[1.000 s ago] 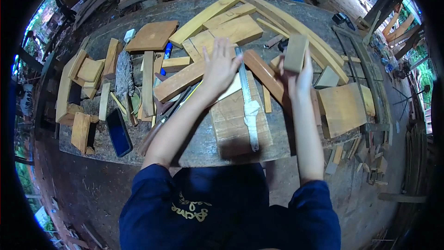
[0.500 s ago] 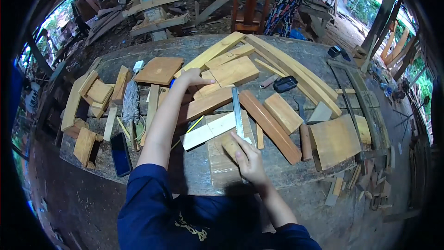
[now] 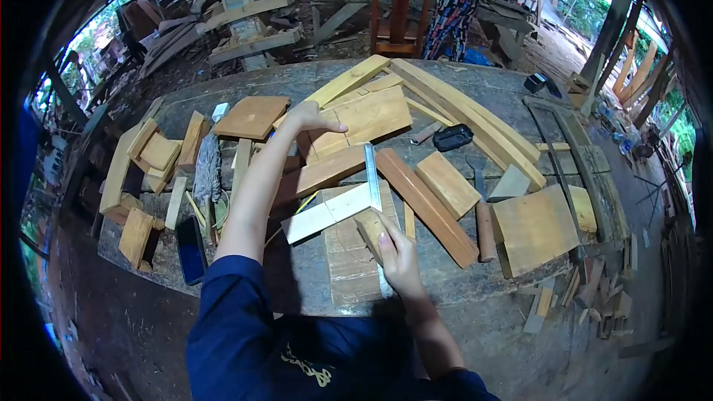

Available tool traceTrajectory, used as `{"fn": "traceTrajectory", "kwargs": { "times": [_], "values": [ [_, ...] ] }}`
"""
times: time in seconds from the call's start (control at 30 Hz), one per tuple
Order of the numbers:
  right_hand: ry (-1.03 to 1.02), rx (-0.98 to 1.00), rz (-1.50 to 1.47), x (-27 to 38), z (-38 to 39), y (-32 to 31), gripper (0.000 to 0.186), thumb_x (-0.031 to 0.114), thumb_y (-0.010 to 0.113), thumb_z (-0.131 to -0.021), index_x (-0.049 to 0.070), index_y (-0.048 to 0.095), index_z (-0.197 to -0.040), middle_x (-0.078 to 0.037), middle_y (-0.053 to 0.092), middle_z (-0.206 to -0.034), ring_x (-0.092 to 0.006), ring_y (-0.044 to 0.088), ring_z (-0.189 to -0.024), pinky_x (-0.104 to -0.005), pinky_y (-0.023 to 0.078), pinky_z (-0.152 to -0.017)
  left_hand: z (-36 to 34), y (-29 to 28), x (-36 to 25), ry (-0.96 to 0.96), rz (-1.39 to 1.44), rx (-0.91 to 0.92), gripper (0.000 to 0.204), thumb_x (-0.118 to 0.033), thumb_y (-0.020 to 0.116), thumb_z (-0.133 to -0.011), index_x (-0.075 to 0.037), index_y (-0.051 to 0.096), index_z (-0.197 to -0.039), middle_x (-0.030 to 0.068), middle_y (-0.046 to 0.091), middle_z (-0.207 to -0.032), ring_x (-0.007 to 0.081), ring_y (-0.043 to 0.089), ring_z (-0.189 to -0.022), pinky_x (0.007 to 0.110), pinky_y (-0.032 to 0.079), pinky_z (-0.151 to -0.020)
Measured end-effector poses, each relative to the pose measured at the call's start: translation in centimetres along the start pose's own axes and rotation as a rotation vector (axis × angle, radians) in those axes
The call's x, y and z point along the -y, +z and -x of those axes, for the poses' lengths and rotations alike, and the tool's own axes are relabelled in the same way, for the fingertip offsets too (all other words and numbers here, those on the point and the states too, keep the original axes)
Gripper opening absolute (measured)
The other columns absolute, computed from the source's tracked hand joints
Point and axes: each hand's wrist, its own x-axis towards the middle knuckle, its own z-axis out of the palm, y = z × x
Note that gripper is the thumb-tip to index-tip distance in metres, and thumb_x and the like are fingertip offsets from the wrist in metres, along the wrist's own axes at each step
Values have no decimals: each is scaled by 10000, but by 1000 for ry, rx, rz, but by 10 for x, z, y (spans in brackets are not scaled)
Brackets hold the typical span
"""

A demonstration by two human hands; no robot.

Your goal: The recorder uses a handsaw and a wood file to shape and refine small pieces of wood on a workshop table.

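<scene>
At a cluttered wooden bench [image 3: 490, 82], a gray duster [image 3: 210, 167] and a dark phone [image 3: 191, 249] lie at left, with a brown panel [image 3: 252, 117] farther back. The left hand [image 3: 318, 117] reaches past the panel to a marked board [image 3: 375, 115], its thumb stretched along the wood near a drawn line. The other fingers are hidden, so whether they grip cannot be told. The board lies to the right of that hand, its long axis angling from near left to far right; the left hand is the nearer of the two.

In front, a pale slat [image 3: 327, 212] crosses a plank [image 3: 353, 271] at a slant, its right end meeting a metal strip [image 3: 371, 171] that points away from the worker. Just below that meeting point is a wooden block [image 3: 368, 234], within the curl of the right hand [image 3: 401, 263]. Those fingers are closed to the block's width, the thumb on its near face. The block lies to the upper left of the palm, its long axis running roughly with the strip; whether the two touch cannot be made out.

To the right, a reddish rail [image 3: 427, 208] slants beside the strip, followed by a short offcut [image 3: 448, 184], a black case [image 3: 453, 137], a chisel [image 3: 485, 230] and a broad chunk [image 3: 536, 230]. Behind the bench, near a chair [image 3: 401, 4], stands another person [image 3: 451, 18] in patterned clothing.
</scene>
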Motion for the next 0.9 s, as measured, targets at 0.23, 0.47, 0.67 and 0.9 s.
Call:
{"fn": "traceTrajectory", "kwargs": {
  "times": [0.23, 0.47, 0.67, 0.9],
  "values": [
    [159, 20, -8, 2, 3, 2, 404, 126, 485, -985, -30, 532, -1355, -296, 645, -1151, -346, 667, -1073, -377, 488, -938, 31, -11, -30, 324, -497, -453, 649, -622, 806, -604, -7, 681, -772, 200, 690, -832, 381, 675, -819, 454, 538, -723],
    [-162, -20, 507, 1, 2, 16, 427, 93, 523, -941, -5, 545, -1356, -245, 662, -923, -389, 654, -808, -403, 524, -766, 82, -29, -37, 460, -572, -737, 554, -493, 790, -708, -1, 614, -894, 152, 660, -844, 312, 675, -848, 446, 543, -716],
    [-64, 41, 793, 0, -14, 14, 464, 232, 579, -932, 73, 546, -1367, -222, 641, -862, -386, 658, -734, -476, 532, -640, 172, -32, -4, 16, 179, -534, 608, -521, 741, -801, 40, 673, -1022, 172, 709, -871, 254, 707, -759, 353, 540, -688],
    [-81, -65, 1110, -34, -37, -29, 471, 335, 584, -933, 65, 602, -1318, -206, 642, -787, -346, 680, -671, -452, 547, -559, 310, 32, 8, -229, 1120, -160, 562, -434, 677, -919, 71, 631, -1160, 111, 695, -1022, 137, 673, -886, 261, 533, -790]
  ]
}}
